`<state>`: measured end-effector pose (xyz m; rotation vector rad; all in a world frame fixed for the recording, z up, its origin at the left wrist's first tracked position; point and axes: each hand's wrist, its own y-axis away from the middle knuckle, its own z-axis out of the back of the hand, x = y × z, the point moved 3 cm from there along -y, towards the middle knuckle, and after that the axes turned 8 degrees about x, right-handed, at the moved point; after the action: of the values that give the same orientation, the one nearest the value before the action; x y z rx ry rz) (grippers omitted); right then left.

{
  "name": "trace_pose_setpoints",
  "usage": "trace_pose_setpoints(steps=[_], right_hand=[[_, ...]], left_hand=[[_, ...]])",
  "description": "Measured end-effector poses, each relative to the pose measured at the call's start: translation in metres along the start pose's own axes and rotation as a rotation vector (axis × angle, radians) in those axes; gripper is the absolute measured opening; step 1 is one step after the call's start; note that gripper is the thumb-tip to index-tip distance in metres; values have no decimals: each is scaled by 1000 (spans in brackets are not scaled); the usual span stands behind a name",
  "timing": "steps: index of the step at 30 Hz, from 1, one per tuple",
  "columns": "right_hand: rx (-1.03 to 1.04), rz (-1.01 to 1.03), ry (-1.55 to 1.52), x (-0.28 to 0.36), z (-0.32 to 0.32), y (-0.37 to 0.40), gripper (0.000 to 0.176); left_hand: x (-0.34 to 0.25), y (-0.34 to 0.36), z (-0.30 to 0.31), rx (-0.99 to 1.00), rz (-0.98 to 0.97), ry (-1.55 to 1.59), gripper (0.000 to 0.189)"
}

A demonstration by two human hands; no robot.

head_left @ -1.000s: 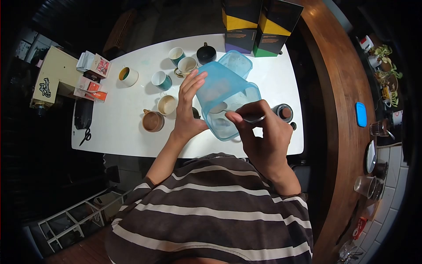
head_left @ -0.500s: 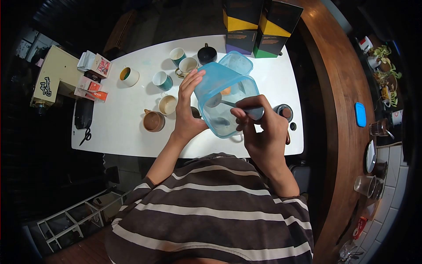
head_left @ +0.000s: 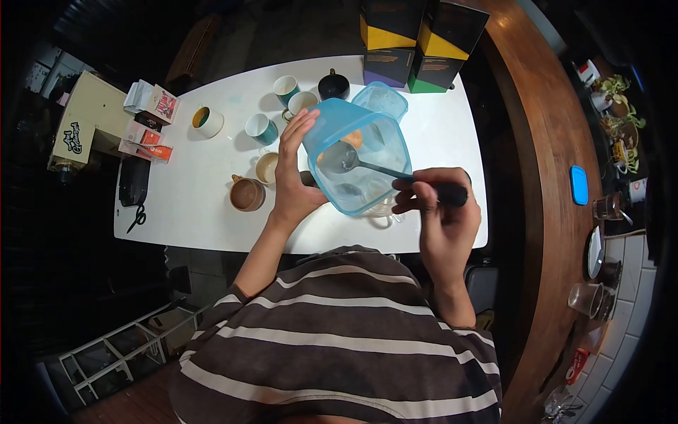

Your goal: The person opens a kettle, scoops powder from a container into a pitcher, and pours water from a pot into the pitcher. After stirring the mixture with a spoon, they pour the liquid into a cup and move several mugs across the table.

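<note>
My left hand (head_left: pixel 291 177) is closed around the side of a translucent blue plastic container (head_left: pixel 332 116), tilted with its open mouth facing me. In my right hand (head_left: pixel 448 215) is a spoon (head_left: pixel 381 169) with a dark handle and a rounded metal bowl. That bowl sits inside the container, near its left wall. An orange-brown patch shows deeper inside; what it is I cannot make out. Behind the container lies a translucent blue lid (head_left: pixel 387 99) on the white table (head_left: pixel 191 205). Clear glassware (head_left: pixel 383 220) is partly hidden below the container.
Several mugs stand left of and behind the container, including a brown mug (head_left: pixel 247 194), a teal mug (head_left: pixel 262 130) and a black mug (head_left: pixel 332 87). Black boxes (head_left: pixel 417 53) rise at the back. Scissors (head_left: pixel 137 219) lie at the left edge. A wooden counter (head_left: pixel 544 212) runs along the right.
My right hand has moved right and slightly down, drawing the spoon's handle outward so it lies more sideways. The container has shifted slightly left and its mouth faces me more.
</note>
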<state>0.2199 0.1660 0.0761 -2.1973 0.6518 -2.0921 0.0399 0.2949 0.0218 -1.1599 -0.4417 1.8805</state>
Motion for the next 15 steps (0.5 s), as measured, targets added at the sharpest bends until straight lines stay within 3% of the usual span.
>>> trace_pose_setpoints(steps=[8, 15], right_hand=[[-30, -110, -209, -36, 32, -5, 18], [-99, -97, -197, -32, 43, -5, 24]], left_hand=[[13, 1, 8, 64, 88, -124, 108], [25, 0, 20, 90, 114, -195, 109]])
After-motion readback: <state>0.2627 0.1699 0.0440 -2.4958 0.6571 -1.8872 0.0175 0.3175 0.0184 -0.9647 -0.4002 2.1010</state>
